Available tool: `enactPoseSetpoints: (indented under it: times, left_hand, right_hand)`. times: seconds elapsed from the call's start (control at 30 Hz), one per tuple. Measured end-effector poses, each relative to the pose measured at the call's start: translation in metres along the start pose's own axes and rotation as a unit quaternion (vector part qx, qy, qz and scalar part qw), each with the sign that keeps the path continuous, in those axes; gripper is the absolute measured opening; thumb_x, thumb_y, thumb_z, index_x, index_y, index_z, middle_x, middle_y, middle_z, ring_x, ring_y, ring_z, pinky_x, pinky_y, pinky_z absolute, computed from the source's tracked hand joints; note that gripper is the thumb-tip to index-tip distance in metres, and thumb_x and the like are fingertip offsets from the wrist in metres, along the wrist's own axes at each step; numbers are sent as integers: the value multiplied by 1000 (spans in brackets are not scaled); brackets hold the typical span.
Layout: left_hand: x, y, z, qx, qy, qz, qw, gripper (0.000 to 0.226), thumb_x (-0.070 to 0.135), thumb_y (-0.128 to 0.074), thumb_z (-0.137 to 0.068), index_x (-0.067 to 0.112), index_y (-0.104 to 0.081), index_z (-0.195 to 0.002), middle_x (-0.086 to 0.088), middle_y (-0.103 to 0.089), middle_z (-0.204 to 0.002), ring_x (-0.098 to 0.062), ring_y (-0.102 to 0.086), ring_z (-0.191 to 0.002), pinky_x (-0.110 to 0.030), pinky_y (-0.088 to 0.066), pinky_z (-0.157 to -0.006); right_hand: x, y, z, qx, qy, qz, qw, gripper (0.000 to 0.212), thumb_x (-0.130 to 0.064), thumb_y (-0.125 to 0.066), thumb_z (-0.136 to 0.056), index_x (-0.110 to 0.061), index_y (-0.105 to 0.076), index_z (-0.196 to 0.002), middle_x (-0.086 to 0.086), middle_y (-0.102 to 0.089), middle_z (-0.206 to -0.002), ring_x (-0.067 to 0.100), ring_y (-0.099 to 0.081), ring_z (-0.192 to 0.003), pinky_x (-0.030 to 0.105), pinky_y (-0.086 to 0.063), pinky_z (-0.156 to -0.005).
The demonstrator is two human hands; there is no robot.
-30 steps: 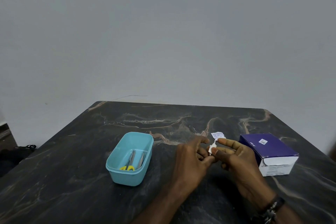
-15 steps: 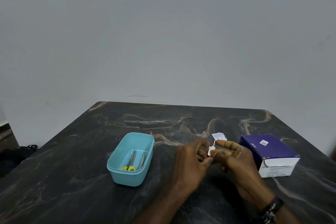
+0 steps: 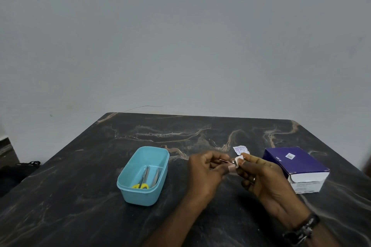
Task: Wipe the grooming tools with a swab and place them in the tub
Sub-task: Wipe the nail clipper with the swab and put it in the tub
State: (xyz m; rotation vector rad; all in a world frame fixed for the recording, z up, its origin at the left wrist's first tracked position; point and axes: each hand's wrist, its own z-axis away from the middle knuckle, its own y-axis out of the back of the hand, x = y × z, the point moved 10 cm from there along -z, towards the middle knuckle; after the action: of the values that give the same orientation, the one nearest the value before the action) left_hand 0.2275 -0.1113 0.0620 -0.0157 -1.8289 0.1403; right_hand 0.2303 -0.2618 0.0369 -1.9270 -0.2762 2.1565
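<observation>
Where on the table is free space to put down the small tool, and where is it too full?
Bare table lies left of the blue tub, behind it toward the far edge, and in front of it. The tub floor has room beside the scissors. It is crowded between the left hand, the right hand, the paper wrapper and the purple box.

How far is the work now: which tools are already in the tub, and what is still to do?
Done: scissors with yellow handles and a second metal tool lie in the tub. In hand: the left hand holds a small metal tool while the right hand presses a white swab on it. Left: finishing this wipe and putting that tool in the tub. No other tools show on the table.
</observation>
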Motion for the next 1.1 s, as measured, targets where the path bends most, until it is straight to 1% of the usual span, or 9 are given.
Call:
enactPoseSetpoints:
  times: [0.1,0.2,0.37,0.47,0.57,0.67,0.77,0.9,1.1]
  left_hand:
    - [-1,1,0,-2,19,44,999,13,-2,-78,-73,10,-73,-76,-8,-74,-74,-15,-66,-66,-24,-52,-57]
    - [-5,1,0,-5,41,83,996,7,1,-74,-78,6,-73,-84,-14,-75,-85,-16,-68,-74,-29,-55,-69]
    - [-7,4,-4,-6,65,138,988,10,13,-70,-83,8,-70,-92,-11,-76,-92,-23,-72,-89,-38,-57,-85]
    - [-6,3,-4,-9,62,130,990,13,17,-64,-89,8,-70,-97,-11,-76,-91,-27,-72,-90,-41,-58,-83]
    - [-8,-7,1,-45,80,138,986,19,20,-55,-96,9,-69,-102,-9,-71,-79,-29,-71,-77,-40,-61,-72]
    - [-11,-15,5,-73,97,125,985,24,23,-49,-99,12,-69,-106,-6,-63,-75,-23,-67,-61,-34,-59,-57]
    - [-12,-18,7,-82,101,101,986,23,20,-46,-100,12,-67,-107,-9,-60,-77,-18,-61,-54,-31,-55,-50]
    - [-12,-17,7,-84,104,87,987,20,9,-45,-100,10,-64,-109,-12,-63,-82,-18,-61,-55,-31,-56,-51]
    - [-12,-17,6,-85,101,89,987,22,-2,-56,-93,9,-60,-112,-9,-73,-93,-24,-65,-61,-39,-60,-59]
  right_hand:
    - [3,-4,1,-29,-25,-10,999,46,-11,-71,-65,1,-66,-110,6,-69,-77,13,-59,-62,26,-38,-57]
    - [4,-8,2,-44,-33,-4,999,38,-10,-70,-69,1,-69,-105,11,-70,-86,12,-59,-62,25,-39,-57]
    - [-3,1,3,12,11,24,1000,20,-1,-68,-80,-1,-69,-100,13,-74,-80,14,-61,-60,26,-41,-54]
    - [-15,11,4,59,67,40,995,13,-2,-68,-83,-4,-69,-96,8,-74,-73,16,-61,-62,26,-42,-54]
    - [-24,10,7,66,102,48,992,11,-6,-69,-84,-5,-70,-94,5,-75,-72,14,-62,-62,27,-42,-56]
    - [-26,7,9,59,107,59,991,9,-9,-68,-85,-5,-71,-93,8,-75,-76,13,-62,-64,29,-43,-60]
    - [-27,3,11,45,110,68,991,6,-11,-67,-86,-8,-71,-90,9,-74,-77,15,-62,-68,30,-43,-62]
    - [-27,1,13,41,111,85,989,6,-13,-67,-86,-10,-72,-86,8,-72,-74,16,-62,-70,30,-43,-62]
    - [-23,3,10,39,95,92,990,9,-14,-66,-87,-8,-73,-89,9,-72,-75,18,-62,-69,31,-45,-61]
